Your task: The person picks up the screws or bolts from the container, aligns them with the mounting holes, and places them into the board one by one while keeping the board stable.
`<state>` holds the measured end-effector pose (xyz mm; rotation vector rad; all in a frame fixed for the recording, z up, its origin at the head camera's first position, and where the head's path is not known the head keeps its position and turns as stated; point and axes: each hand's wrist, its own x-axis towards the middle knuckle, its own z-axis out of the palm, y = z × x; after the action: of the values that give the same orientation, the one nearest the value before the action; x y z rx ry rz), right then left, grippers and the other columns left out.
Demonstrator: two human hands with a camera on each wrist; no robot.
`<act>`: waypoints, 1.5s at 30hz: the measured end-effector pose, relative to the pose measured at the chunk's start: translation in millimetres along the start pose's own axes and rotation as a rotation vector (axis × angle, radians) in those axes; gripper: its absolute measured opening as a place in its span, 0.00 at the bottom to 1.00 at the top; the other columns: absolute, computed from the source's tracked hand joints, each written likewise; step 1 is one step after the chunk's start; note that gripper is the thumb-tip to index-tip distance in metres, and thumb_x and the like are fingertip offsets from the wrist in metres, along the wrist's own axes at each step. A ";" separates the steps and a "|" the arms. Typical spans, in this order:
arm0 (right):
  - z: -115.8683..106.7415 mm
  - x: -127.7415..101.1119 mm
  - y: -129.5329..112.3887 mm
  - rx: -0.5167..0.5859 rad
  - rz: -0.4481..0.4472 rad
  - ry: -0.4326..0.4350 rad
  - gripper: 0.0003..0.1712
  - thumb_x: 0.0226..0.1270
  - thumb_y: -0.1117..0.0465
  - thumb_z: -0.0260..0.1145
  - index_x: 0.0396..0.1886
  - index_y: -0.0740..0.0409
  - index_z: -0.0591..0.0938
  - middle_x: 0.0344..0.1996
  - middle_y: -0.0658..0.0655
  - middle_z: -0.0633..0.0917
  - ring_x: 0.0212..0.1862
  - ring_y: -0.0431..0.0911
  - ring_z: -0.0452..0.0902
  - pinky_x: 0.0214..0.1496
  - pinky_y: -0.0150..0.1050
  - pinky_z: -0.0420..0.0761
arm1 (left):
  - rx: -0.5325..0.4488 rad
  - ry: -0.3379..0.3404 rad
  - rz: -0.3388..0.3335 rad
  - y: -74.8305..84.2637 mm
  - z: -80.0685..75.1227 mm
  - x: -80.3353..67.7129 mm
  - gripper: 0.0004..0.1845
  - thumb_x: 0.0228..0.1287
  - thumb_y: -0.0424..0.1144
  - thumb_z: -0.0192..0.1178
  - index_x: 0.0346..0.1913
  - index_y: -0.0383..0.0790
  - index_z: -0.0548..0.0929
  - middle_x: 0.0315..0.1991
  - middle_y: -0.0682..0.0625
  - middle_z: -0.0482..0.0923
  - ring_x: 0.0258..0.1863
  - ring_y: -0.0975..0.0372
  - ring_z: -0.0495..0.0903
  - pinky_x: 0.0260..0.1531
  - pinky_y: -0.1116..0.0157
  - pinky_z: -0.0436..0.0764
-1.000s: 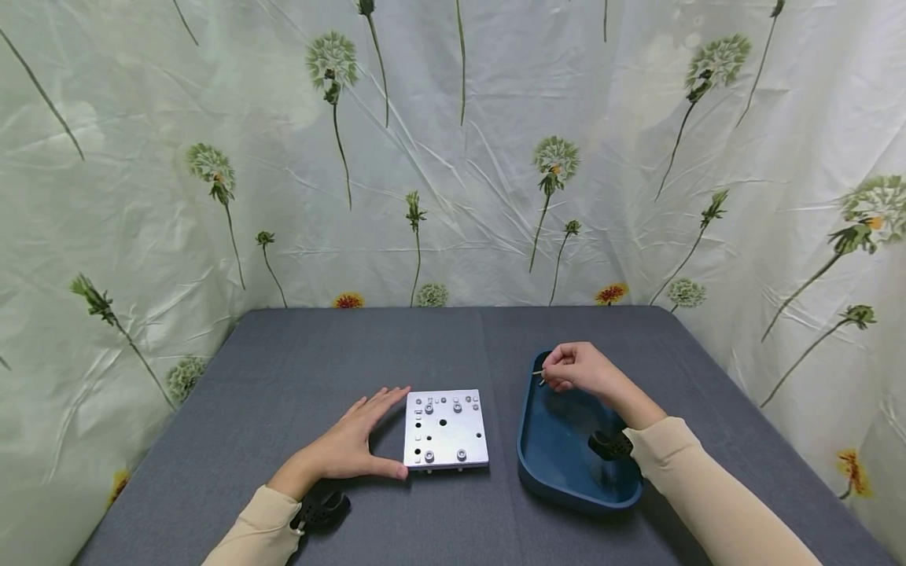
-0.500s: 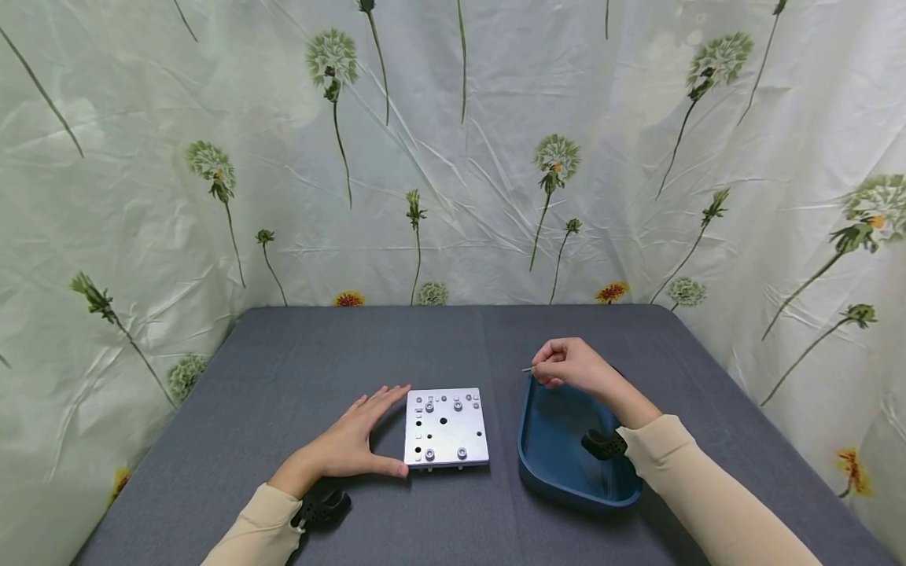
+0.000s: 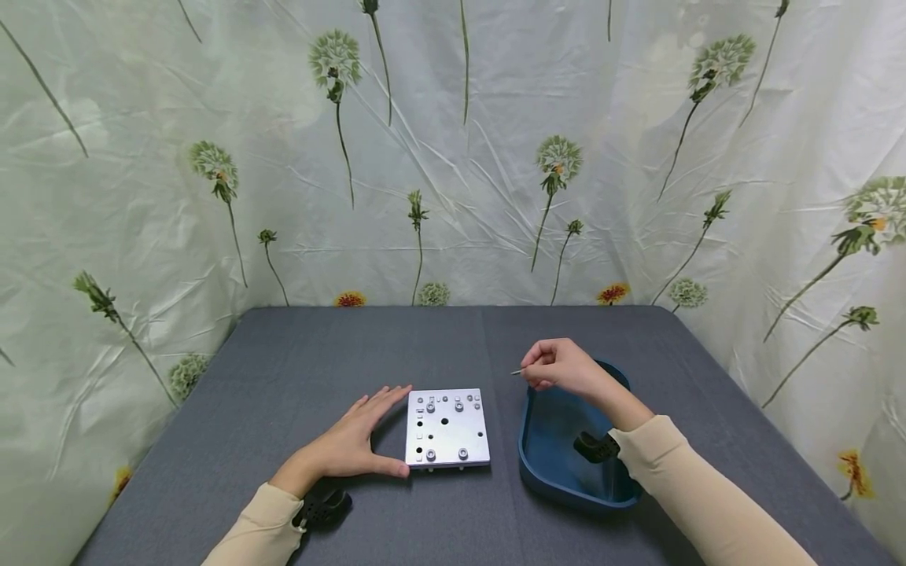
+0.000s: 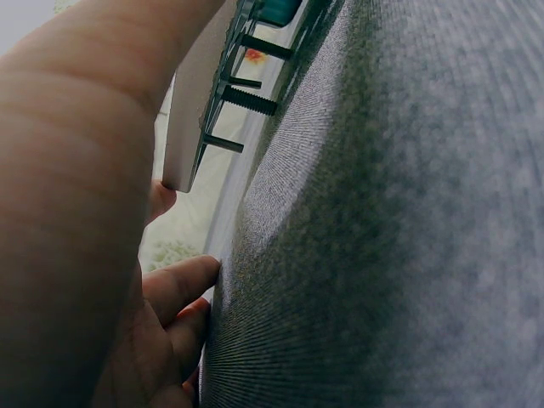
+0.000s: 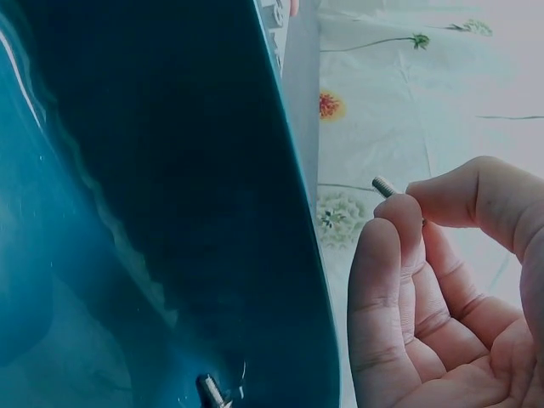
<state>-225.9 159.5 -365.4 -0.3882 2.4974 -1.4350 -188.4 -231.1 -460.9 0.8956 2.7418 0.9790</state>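
A square silver metal plate (image 3: 460,428), with holes and several socket-head screws on its face, lies at the table's middle. Threaded screw ends (image 4: 248,99) stick out from its underside in the left wrist view. My left hand (image 3: 350,444) rests at its left side with straight, spread fingers, thumb by the near corner and index finger by the far one. Over the far left rim of a blue tray (image 3: 566,491), my right hand (image 3: 562,368) pinches a small threaded screw (image 5: 384,186) between thumb and fingertips. The pinched fingers hide its other end.
Another metal screw (image 5: 211,391) lies inside the tray in the right wrist view. A grey cloth covers the table (image 3: 340,346). Behind it hangs a white curtain (image 3: 453,157) printed with flowers. The tray stands to the right of the plate.
My right hand has moved left from above the tray's far end to its left rim, carrying the screw. My left hand and the plate have stayed in place.
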 end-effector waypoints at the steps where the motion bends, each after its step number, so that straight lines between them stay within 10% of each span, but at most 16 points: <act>1: 0.9 0.3 -0.2 -0.003 -0.002 -0.004 0.09 0.72 0.65 0.71 0.44 0.69 0.85 0.34 0.62 0.90 0.33 0.44 0.84 0.44 0.40 0.91 | 0.000 -0.002 0.001 -0.1 0.1 0.1 0.67 0.48 0.66 0.83 0.86 0.45 0.59 0.86 0.39 0.59 0.85 0.36 0.54 0.81 0.27 0.48; 45: 37.1 -4.0 -18.4 -0.038 -0.029 -0.174 0.06 0.72 0.65 0.73 0.41 0.64 0.86 0.27 0.52 0.88 0.30 0.43 0.81 0.40 0.38 0.88 | 0.011 0.000 0.001 -0.4 0.3 -0.2 0.67 0.48 0.66 0.82 0.87 0.45 0.59 0.86 0.40 0.58 0.86 0.37 0.54 0.81 0.27 0.49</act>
<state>-207.9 122.0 -367.4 -0.5344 2.3919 -1.3061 -188.4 -231.3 -461.4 0.8994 2.7495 0.9649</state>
